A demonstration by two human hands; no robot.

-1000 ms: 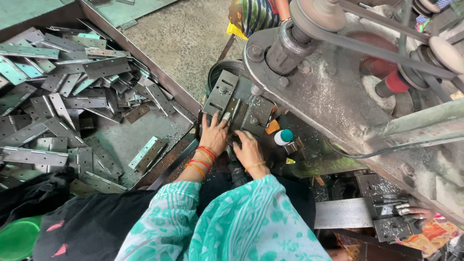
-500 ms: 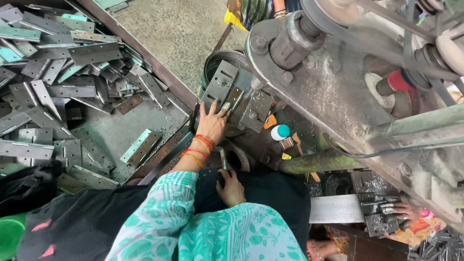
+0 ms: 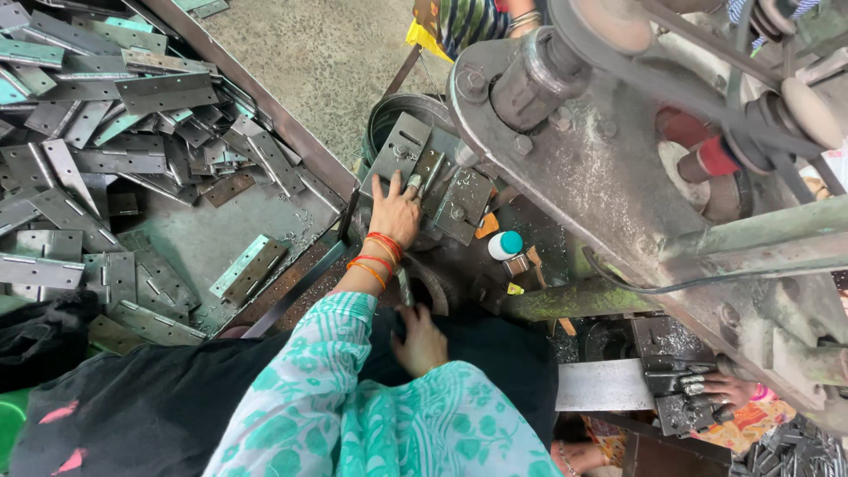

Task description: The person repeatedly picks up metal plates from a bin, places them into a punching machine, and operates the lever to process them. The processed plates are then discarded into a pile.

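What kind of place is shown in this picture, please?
Most likely a small metalworking workshop. A tray on the left holds a pile of metal hinges, a heavy belt-driven press machine fills the right side, and the left hand rests on the metal plates at the machine's bed.

Right hand's (image 3: 420, 339) fingertips, hidden in dark cloth (image 3: 495, 353)

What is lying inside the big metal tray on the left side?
The metal tray holds a loose heap of flat hinge plates, some grey, some bluish. Its bare floor shows near the middle. What lies under the heap is covered.
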